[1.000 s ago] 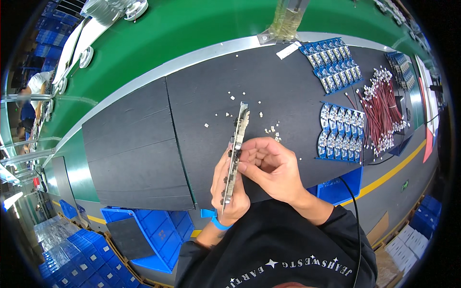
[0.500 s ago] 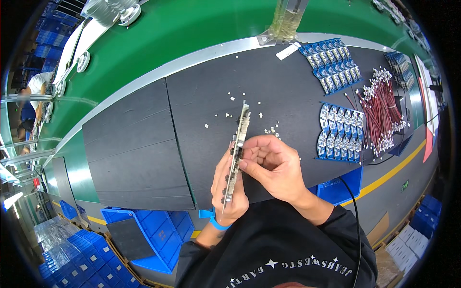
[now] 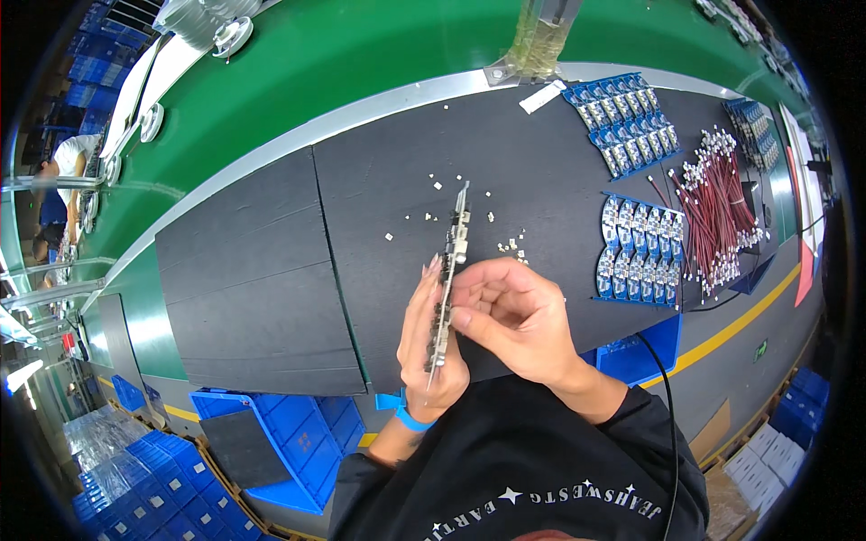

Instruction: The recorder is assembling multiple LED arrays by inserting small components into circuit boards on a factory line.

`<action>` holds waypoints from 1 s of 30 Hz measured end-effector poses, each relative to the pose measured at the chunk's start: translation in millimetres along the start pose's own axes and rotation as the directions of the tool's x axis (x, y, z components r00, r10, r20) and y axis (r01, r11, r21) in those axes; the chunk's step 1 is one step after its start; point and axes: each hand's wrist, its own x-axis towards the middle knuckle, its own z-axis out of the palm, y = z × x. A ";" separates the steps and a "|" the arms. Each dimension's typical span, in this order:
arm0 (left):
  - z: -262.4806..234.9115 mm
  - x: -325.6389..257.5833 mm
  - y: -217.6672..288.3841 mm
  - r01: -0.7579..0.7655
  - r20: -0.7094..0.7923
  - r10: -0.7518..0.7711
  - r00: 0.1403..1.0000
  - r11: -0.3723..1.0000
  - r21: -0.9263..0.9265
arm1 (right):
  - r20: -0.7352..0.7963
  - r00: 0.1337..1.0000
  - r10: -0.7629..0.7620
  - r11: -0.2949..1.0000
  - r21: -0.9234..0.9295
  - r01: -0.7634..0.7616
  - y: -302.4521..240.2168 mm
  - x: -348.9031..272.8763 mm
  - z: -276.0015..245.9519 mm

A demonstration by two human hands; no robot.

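A circuit board panel (image 3: 456,239) stands on edge above the table, seen almost edge-on, with small white and dark parts along its face. My left hand (image 3: 426,347) grips it from the left and below, a blue band (image 3: 403,410) round the wrist. My right hand (image 3: 519,316) is at the panel's right face, thumb and forefinger brought close together against the parts. Whatever those fingertips pinch is hidden or too small to name. Small white pieces (image 3: 511,245) lie scattered on the black table (image 3: 262,261) beyond my hands.
More blue circuit board panels (image 3: 639,251) lie at the right, with others (image 3: 622,122) behind them. A heap of dark red cables with white connectors (image 3: 722,207) is beside them. Blue crates (image 3: 302,442) stand below the near edge. A metal post (image 3: 541,41) rises at the back.
The panel has turned slightly, so the white parts on its right face show more. My right hand has shifted slightly down along it. My left hand keeps its grip.
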 end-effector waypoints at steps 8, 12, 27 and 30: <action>0.9 3.0 3.5 0.005 0.002 -0.005 1.000 1.000 -0.002 | -0.026 1.000 0.003 1.000 0.007 -0.003 -0.1 2.1 2.2; 1.2 0.5 0.6 0.002 -0.007 -0.002 1.000 0.999 -0.034 | -0.009 1.000 0.011 1.000 0.021 -0.011 -2.1 5.4 0.7; 1.6 1.7 -3.0 0.014 0.011 -0.014 1.000 1.000 -0.005 | 0.037 0.997 -0.061 0.998 0.005 0.061 -9.9 -2.1 4.4; 1.8 1.3 -6.1 -0.001 0.011 0.002 1.000 1.000 -0.012 | -0.006 0.998 -0.066 0.998 0.025 0.066 -11.4 0.9 7.0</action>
